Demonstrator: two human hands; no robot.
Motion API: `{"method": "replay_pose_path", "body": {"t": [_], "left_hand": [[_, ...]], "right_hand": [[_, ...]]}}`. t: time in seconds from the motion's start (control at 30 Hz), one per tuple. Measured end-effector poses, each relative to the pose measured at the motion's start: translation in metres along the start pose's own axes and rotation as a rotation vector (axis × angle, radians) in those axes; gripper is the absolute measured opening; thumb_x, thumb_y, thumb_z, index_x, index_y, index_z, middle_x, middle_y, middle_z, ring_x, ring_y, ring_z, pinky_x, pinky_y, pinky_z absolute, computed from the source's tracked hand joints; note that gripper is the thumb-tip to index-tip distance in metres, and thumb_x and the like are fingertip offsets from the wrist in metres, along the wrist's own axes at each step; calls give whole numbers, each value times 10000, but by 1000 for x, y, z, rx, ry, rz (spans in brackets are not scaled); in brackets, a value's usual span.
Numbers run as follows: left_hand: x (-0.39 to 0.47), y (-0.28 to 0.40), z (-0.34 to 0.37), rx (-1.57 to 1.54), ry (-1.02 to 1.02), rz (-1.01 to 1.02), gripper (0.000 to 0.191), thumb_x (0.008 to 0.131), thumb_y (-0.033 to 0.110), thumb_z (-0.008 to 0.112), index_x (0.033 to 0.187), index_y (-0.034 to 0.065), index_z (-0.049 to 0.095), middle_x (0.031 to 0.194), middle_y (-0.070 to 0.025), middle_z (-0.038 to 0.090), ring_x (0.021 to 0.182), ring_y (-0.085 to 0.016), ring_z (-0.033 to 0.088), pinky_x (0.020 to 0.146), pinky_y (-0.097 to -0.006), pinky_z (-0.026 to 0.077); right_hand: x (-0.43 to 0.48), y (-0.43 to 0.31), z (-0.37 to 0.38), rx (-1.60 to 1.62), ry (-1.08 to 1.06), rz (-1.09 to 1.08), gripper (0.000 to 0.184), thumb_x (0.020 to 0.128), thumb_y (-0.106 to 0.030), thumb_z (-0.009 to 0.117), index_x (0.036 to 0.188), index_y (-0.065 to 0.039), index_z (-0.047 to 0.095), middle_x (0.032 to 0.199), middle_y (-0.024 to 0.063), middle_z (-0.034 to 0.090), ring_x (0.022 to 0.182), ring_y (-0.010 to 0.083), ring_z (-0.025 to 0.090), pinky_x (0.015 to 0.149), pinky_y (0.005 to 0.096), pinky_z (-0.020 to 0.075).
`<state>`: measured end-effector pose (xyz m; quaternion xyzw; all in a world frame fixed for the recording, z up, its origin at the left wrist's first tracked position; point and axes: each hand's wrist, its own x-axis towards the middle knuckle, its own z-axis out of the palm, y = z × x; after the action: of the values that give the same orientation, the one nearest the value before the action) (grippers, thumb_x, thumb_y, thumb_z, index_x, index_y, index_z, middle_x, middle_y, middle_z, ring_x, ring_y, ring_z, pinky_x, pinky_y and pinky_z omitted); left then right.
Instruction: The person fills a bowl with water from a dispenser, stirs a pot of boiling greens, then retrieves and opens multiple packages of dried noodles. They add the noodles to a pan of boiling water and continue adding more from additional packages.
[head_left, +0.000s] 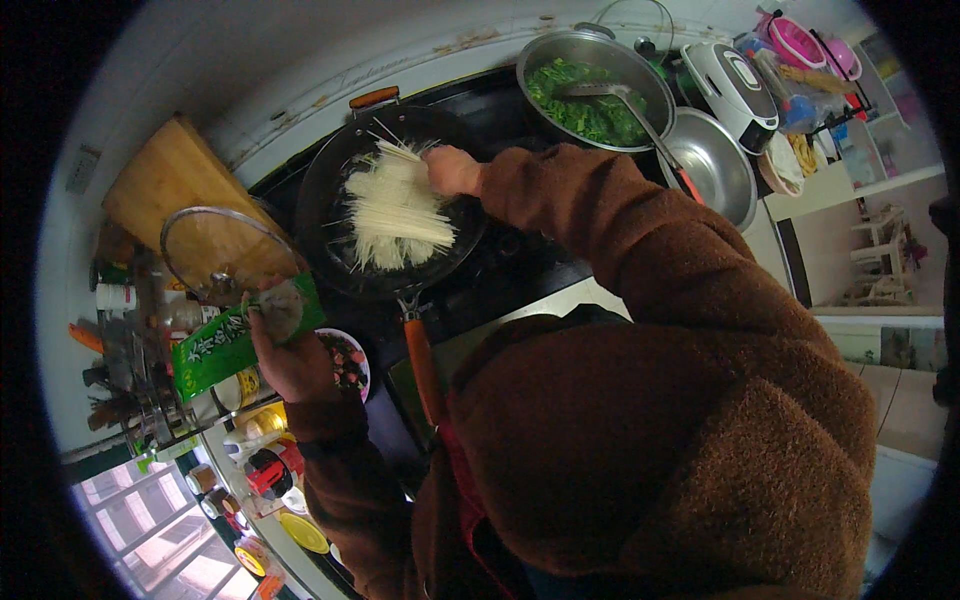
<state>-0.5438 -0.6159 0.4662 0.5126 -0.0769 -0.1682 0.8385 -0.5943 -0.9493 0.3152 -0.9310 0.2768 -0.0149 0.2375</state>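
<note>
A heap of pale dried noodles (397, 217) lies across a dark wok (319, 259) on the black stove. My right hand (452, 169) reaches in from the right, its curled fingers closed on noodle strands at the heap's upper right; the fingertips are partly hidden. In my left hand (296, 360) is a green plastic noodle packet (217, 356) with writing and a see-through part, held left of the wok. Toward me points the wok's orange-brown handle (421, 367), and a smaller wooden grip (374, 97) sits on its far side.
A pot (526, 75) of leafy greens (574, 97) holds a skimmer (637, 112). Beside it are a steel basin (724, 169) and a rice cooker (731, 86). A glass lid (225, 232) leans on a wooden board (176, 176). A bowl of chopped food (349, 360) sits behind my left wrist.
</note>
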Motion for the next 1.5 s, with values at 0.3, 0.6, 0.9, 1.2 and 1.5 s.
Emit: {"method": "replay_pose_path", "body": {"t": [0.3, 0.6, 0.9, 1.2, 1.5], "left_hand": [[1, -7, 0, -259, -57, -143, 378, 965, 241, 400, 1263, 17, 459, 1256, -140, 521, 1201, -268, 472, 1054, -429, 339], [-2, -14, 17, -1, -13, -24, 398, 879, 190, 591, 1226, 18, 500, 1220, -119, 536, 1097, -227, 543, 938, -376, 454], [33, -36, 59, 414, -209, 156, 599, 835, 80, 661, 1343, 14, 352, 1156, -84, 517, 966, -164, 522, 865, -307, 447], [38, -54, 57, 507, -213, 198, 581, 855, 53, 620, 1357, 1, 331, 1200, -110, 518, 1063, -206, 517, 934, -339, 424], [4, -51, 12, 468, 66, 15, 410, 893, 192, 565, 1217, -41, 475, 1181, -162, 566, 1120, -243, 542, 937, -357, 446]], "right_hand": [[-5, 4, -8, 6, 27, -177, 324, 763, -226, 598, 1035, -56, 637, 1003, 199, 641, 924, 358, 626, 792, 447, 512], [-21, -17, -41, 106, 62, -175, 199, 776, -194, 564, 794, -36, 683, 799, 198, 656, 770, 388, 634, 725, 445, 509], [-58, -34, -64, 778, 206, -148, 178, 831, -181, 617, 841, -14, 676, 765, 125, 658, 706, 233, 616, 664, 347, 485], [-86, -8, -54, 1002, 232, -82, 166, 822, -165, 644, 832, -1, 674, 714, 77, 651, 669, 120, 582, 630, 295, 470], [-113, -26, -50, 1170, -119, -44, 124, 860, -98, 622, 938, -9, 659, 808, 1, 627, 707, 68, 545, 651, 217, 449]]}}
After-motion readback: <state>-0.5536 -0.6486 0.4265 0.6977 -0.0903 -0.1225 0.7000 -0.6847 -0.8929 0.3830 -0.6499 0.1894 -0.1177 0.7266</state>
